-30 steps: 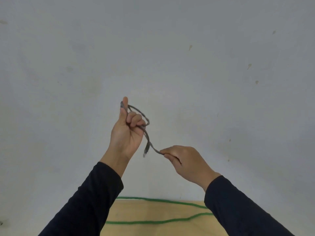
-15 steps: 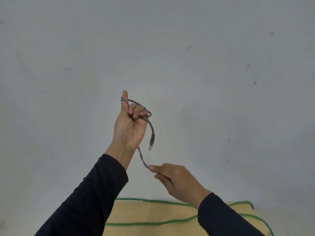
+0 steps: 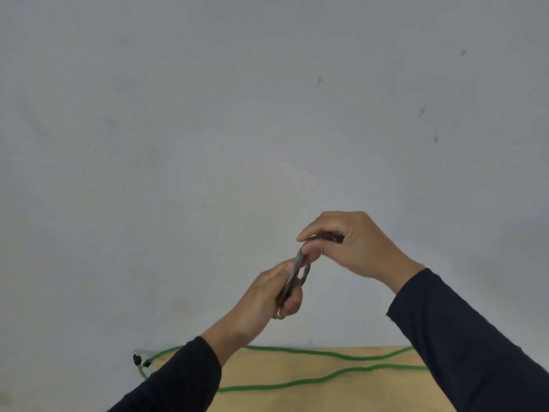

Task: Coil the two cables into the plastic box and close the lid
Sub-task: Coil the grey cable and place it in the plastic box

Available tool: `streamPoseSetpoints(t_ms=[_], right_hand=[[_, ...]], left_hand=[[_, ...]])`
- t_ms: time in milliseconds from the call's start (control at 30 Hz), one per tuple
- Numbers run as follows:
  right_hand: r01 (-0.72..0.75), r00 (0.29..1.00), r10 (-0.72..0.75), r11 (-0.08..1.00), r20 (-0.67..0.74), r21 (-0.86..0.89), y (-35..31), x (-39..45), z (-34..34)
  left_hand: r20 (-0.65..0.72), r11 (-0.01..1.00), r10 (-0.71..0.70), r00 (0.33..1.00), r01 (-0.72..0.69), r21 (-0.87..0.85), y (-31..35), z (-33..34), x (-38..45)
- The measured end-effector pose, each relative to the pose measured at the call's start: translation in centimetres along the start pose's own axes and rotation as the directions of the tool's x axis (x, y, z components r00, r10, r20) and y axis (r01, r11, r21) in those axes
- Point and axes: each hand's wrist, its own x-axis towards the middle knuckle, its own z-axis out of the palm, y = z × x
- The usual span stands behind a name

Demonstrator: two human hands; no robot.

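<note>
Grey cable [image 3: 298,270], folded into a small bundle of loops, held in the air between both hands, in front of a plain grey wall [image 3: 208,129] filling most of the view. Plenty of free room above and to either side of the fingers; below them, a wooden tabletop [image 3: 297,373] with its far edge against the wall, its near part cut off by the frame.

Bundle's long axis steeply tilted, upper end toward the right hand [image 3: 353,245], lower end toward the left hand [image 3: 267,295]. Right fingers curled shut over the upper bend, thumb pressed beneath it. Left fingers closed round the lower part, thumb lying along the strands. Number of loops hard to make out through blur; lower end mostly hidden inside the left fist, with one small pale tip, perhaps a plug, peeking out below the knuckles.

Green cable [image 3: 326,377] lying slack on the tabletop well below both hands, in two long strands running left to right, partly hidden behind dark sleeves [image 3: 475,337]; one end hanging past the table's left edge beside a small black piece, too small to identify.
</note>
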Motion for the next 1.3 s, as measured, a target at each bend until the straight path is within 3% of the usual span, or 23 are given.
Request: streamPoseSetpoints(t_ms=[200,300,400,500,567,633,733,800,900,1033,1167,1300], right_hand=[[-0.037,0.993,0.060,0.978,-0.103,0.207,1.3,-0.5,0.5],[-0.080,0.967,0.133,0.969,-0.217,0.234,2.3,-0.7,2.3],[-0.143,0.962,0.172,0.979,-0.212,0.146,3.8,-1.6,5.4],[-0.164,0.985,0.165,0.986,-0.053,0.033,4.2,-3.1,9.0],[-0.154,0.985,0.155,0.988,0.071,-0.018,3.6,-4.1,10.6],[-0.113,0.980,0.121,0.992,0.158,-0.059,2.2,-4.7,11.2],[-0.001,0.990,0.013,0.996,0.141,-0.085,0.6,-4.4,10.3],[0.074,0.993,-0.060,0.987,0.100,-0.141,0.2,-3.8,8.6],[0.058,0.996,-0.051,0.993,0.066,-0.101,0.2,-2.7,5.2],[-0.042,0.990,0.042,0.999,0.132,-0.001,0.0,-1.5,1.0],[-0.087,0.977,0.071,0.993,0.200,0.075,-0.4,-0.5,-1.0],[-0.114,0.993,0.101,0.964,0.068,0.241,0.0,-0.3,-2.8]], left_hand=[[0.053,0.906,0.014,0.998,0.009,-0.423,2.5,0.6,-0.3],[0.041,0.796,0.049,0.998,-0.014,-0.605,4.3,0.8,0.1],[-0.104,0.583,0.122,0.987,-0.157,-0.797,6.7,0.3,1.3],[-0.292,0.515,0.130,0.948,-0.316,-0.797,8.3,-1.3,2.9],[-0.388,0.549,0.108,0.915,-0.380,-0.745,8.3,-2.3,3.6],[-0.461,0.669,0.085,0.883,-0.394,-0.630,7.6,-3.0,4.0],[-0.502,0.971,0.118,0.857,-0.207,-0.124,5.3,-3.4,3.4],[-0.429,0.978,0.153,0.890,-0.075,0.194,3.3,-3.5,2.5],[-0.257,0.917,0.147,0.955,-0.034,0.398,1.1,-3.3,0.5],[-0.087,0.926,0.027,0.996,0.008,0.378,0.2,-1.8,-1.6],[0.038,0.990,0.002,0.999,-0.007,0.144,0.9,-0.4,-2.0],[0.090,0.992,0.076,0.993,-0.067,-0.103,2.1,-0.1,-2.2]])
